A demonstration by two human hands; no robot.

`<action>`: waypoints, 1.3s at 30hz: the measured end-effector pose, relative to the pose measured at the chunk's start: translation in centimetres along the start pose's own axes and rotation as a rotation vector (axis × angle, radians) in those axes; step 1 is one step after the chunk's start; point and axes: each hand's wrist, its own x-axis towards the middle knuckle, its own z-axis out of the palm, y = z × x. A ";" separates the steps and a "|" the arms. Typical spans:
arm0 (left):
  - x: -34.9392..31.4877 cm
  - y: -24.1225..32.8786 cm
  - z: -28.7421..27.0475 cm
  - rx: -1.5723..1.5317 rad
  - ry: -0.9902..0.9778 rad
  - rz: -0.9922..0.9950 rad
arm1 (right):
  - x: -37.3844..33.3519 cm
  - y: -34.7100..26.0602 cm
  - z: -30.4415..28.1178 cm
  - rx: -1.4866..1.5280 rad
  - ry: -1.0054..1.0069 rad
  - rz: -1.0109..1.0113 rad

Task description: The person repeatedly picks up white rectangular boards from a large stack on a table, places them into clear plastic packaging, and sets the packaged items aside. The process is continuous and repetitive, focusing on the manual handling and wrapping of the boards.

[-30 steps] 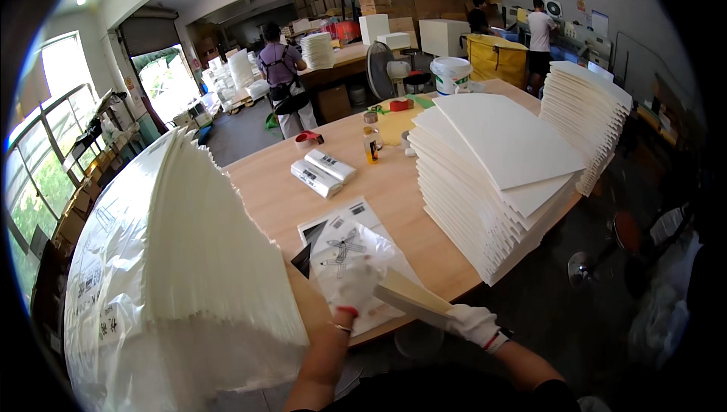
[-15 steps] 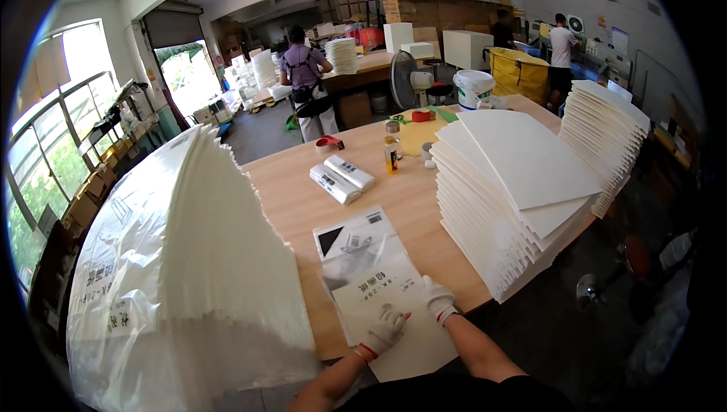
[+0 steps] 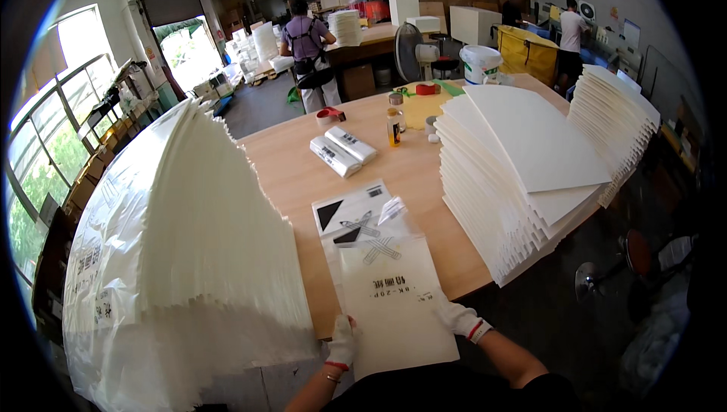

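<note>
Both my hands wear white knit gloves with red cuffs. Between them is a cream paper pack in a clear printed bag (image 3: 397, 329), tilted a little. My left hand (image 3: 341, 341) is closed on its near left edge. My right hand (image 3: 457, 318) grips the right edge, its fingertips partly hidden by the pack. Crossed pencils are printed near the pack's far end, where loose clear film sticks out. Beyond and partly under it, more flat clear bags (image 3: 327, 207) with a black corner triangle lie on the table (image 3: 280, 154).
At left stands a tall fanned stack of bagged paper (image 3: 204, 223). On the right are stacks of white paper (image 3: 541, 139). Farther back lie two rolled bag bundles (image 3: 342, 151), a tape dispenser (image 3: 329, 116), a small amber bottle (image 3: 393, 129) and a white bucket (image 3: 480, 65). Other people work beyond.
My hands have gone from lying on the pack to gripping its left and right edges. The pack has turned straighter, and clear film with printed pencils now shows at its far end.
</note>
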 end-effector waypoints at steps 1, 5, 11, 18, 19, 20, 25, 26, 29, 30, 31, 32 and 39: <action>-2.3 0.7 -0.9 0.013 -0.029 -0.020 | -1.7 -0.3 0.3 0.020 0.010 -0.026; -8.5 2.5 -3.7 -0.037 -0.177 -0.085 | -8.7 2.3 6.4 -0.086 -0.059 -0.136; -10.1 2.9 -3.5 -0.188 -0.218 -0.074 | -13.5 -0.1 7.5 -0.149 0.023 -0.103; -9.9 3.8 -3.6 -0.380 -0.153 -0.290 | -11.7 0.5 2.2 -0.227 0.334 0.087; -11.1 2.6 -3.5 -0.376 -0.168 -0.159 | -13.5 0.5 1.7 -0.252 0.300 0.093; -10.5 3.4 -3.4 -0.388 -0.186 -0.101 | -14.9 -0.2 0.2 -0.161 0.214 0.103; -4.7 10.8 -5.3 -0.456 -0.219 0.108 | -11.0 2.4 -1.5 1.011 0.239 0.254; -3.0 12.6 -5.9 -0.448 -0.217 0.174 | -9.4 0.8 -1.7 1.199 0.169 0.229; 0.2 23.8 -11.6 -0.208 -0.181 0.531 | -5.6 -3.7 -0.5 1.615 -0.019 0.100; -0.1 26.7 -13.7 -0.098 -0.163 0.642 | -4.8 -5.7 0.0 1.662 -0.034 0.023; -0.6 28.6 -15.9 0.015 -0.169 0.739 | -4.2 -7.5 0.4 1.674 -0.018 -0.040; -1.1 30.8 -17.9 0.122 -0.188 0.852 | -4.0 -9.2 -0.2 1.668 0.051 -0.090; -14.0 37.1 -32.8 0.046 0.467 0.641 | -2.5 -29.3 -18.2 1.302 0.047 -0.620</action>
